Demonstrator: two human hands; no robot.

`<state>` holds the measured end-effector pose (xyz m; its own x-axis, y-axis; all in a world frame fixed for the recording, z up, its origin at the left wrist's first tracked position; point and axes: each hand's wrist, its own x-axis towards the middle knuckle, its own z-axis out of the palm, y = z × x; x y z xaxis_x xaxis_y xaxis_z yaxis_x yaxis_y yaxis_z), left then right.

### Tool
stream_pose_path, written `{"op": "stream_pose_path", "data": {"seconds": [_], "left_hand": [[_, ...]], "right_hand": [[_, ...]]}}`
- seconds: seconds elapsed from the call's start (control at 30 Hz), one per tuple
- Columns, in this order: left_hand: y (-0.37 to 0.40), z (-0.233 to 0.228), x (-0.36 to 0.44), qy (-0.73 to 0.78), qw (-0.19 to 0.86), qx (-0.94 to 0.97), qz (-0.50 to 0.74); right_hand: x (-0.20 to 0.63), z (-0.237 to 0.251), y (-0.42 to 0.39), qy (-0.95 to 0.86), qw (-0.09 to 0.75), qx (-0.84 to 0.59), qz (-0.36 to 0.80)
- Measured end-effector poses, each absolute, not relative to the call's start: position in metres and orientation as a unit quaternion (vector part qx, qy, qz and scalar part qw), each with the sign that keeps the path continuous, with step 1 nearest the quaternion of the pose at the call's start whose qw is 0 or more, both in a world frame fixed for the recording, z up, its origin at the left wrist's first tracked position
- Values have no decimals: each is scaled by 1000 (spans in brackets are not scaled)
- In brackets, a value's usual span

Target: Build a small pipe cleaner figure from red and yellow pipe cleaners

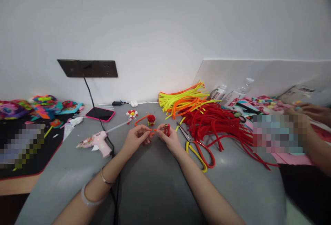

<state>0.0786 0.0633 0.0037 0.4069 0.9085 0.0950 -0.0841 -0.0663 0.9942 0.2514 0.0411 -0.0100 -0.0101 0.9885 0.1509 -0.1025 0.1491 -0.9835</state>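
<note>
My left hand point(139, 136) pinches one end of a short orange pipe cleaner point(153, 130) at the middle of the grey table. The other end is between the thumb and finger of my right hand point(168, 139). A red lighter point(167, 130) is also tucked in my right hand, its metal top upward. Just beyond my fingers sits a small red fuzzy ball on a yellow-green base point(151, 119). Beside it, a bent orange pipe cleaner point(141, 119) curves toward my left hand. Scissors point(193, 145) with red and yellow handles lie right of my right hand.
A pink glue gun point(97, 143) with its cord lies left, near a pink-edged phone point(100, 114). Beaded flower point(132, 115), yellow-orange pipe cleaners point(181, 99) and red pipe cleaners point(214, 123) lie behind. Another person's arm point(314, 139) works at right, near bottles point(234, 95).
</note>
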Motion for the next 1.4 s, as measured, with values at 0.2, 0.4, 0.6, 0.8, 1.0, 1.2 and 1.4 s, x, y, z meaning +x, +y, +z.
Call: {"op": "stream_pose_path", "data": {"seconds": [0.2,0.4,0.6,0.8,1.0,1.2,1.4], "left_hand": [[64,1,78,334,592,599,424],[64,0,78,346,599,596,408],[64,4,79,350,601,593,405],[63,8,79,341,607,593,405],[63,6,78,335,615,595,394],[62,7,78,340,621,591,387],[61,9,78,340,643,578,370]], "right_hand": [[249,-2,37,-556,534,-436,464],[250,-4,38,-568,527,-443,451],[250,-2,37,-561,529,-435,465],[250,-4,37,-563,531,-430,465],[250,-3,37,-567,528,-431,462],[250,-2,35,-570,528,-432,459],[251,-6,37,-572,529,-437,450]]}}
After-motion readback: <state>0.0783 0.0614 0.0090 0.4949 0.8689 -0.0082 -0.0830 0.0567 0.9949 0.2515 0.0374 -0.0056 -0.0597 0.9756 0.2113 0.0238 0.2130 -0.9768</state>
